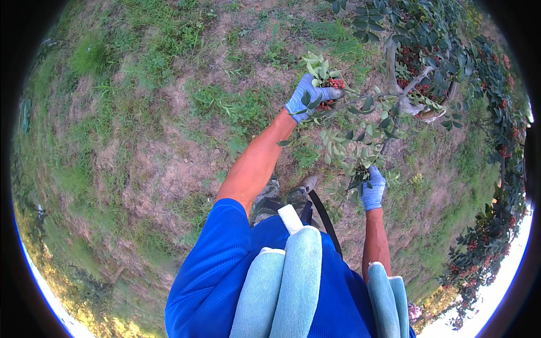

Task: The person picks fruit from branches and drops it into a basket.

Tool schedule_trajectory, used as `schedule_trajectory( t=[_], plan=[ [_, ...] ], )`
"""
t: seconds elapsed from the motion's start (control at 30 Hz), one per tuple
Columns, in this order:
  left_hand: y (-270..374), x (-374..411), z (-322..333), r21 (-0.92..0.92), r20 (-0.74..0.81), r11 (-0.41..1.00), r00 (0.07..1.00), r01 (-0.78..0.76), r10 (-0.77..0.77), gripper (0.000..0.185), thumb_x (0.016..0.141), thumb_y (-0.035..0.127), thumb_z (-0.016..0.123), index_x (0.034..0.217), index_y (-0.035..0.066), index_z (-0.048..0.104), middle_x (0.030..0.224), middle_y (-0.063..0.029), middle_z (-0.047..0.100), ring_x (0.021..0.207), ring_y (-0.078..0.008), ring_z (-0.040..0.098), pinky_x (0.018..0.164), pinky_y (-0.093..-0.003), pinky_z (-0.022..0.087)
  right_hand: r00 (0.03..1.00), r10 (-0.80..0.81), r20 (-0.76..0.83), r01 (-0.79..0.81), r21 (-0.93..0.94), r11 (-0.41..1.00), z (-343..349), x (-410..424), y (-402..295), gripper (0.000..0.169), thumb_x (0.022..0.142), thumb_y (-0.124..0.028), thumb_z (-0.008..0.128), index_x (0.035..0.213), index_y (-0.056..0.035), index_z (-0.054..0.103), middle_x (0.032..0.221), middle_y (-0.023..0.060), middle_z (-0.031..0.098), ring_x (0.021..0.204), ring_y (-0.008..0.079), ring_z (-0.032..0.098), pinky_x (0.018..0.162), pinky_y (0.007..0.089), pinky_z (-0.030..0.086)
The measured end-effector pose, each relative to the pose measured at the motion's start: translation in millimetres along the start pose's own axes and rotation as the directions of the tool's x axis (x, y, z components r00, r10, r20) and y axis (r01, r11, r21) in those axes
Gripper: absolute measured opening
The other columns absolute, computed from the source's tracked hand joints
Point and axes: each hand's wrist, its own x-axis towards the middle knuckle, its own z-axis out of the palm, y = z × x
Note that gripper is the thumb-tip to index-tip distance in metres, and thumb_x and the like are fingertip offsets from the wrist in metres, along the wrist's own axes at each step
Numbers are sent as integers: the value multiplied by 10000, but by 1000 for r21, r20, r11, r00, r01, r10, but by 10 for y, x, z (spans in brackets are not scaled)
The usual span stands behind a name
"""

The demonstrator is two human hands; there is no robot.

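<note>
My left hand (310,97), in a blue knitted glove, is closed around clusters of red berries (335,83) that look like Sichuan pepper. Pale green leaves (318,66) stick out above its fingers. My right hand (374,188), gloved alike, grips a leafy twig (359,175) lower down; its fingertips are partly hidden by leaves. A thin forked branch (382,95) runs from near my left hand to the right. Behind that branch stands a bucket-like container with a pale rim (391,63), holding red berries and some leaves (403,69).
Dense shrub foliage with red berries (503,101) curves along the right side. Patchy grass and bare soil (169,143) cover the ground. My shoe (309,183) is below the branches. A black strap (325,219) and light blue towelling rolls (298,270) hang before my body.
</note>
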Motion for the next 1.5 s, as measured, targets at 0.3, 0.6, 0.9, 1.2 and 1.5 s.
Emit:
schedule_trajectory(
  t=[0.3, 0.6, 0.9, 1.2, 1.5],
  plan=[
    [25, -77, 5, 378, -52, 897, 962, -230, 269, 357, 784, 77, 780, 1112, 21, 651, 962, -35, 691, 845, -117, 621, 776, -305, 516, 999, 19, 28, -20, 48, 999, -10, 3, 56, 308, 730, 53, 583, 1008, -42, 677, 925, 147, 679, 836, 332, 681, 731, 374, 530],
    [-69, 34, 59, 554, -198, 826, 947, -106, 254, 310, 771, 110, 771, 1047, -4, 688, 888, -52, 717, 769, -120, 630, 721, -301, 525, 998, 39, 58, -42, 56, 998, -47, 11, -51, 309, 740, 33, 609, 1028, -41, 689, 906, 159, 688, 797, 328, 686, 705, 375, 535],
    [10, 133, 95, 647, -164, 757, 952, -94, 258, 289, 752, 151, 779, 991, 12, 699, 863, -71, 721, 751, -146, 629, 730, -334, 519, 997, 48, 56, -52, 78, 996, 26, -25, 8, 358, 723, 29, 622, 1074, -14, 681, 973, 179, 688, 870, 342, 681, 774, 388, 530],
    [231, 0, -55, 443, -97, 870, 953, -216, 286, 344, 777, 111, 784, 1087, 19, 665, 943, -4, 666, 831, -113, 587, 753, -302, 497, 1000, 25, 15, -26, 117, 993, -35, 19, -151, 340, 718, 42, 602, 1047, -10, 675, 937, 169, 683, 832, 344, 675, 737, 364, 525],
    [365, -11, 16, 414, -65, 902, 985, -120, 161, 390, 814, 139, 758, 1163, 26, 627, 1017, -47, 689, 860, -103, 620, 773, -289, 525, 999, 26, 36, -30, 100, 995, -16, 41, -113, 314, 746, 45, 572, 1039, -12, 671, 939, 174, 682, 840, 336, 683, 737, 364, 525]
  ],
)
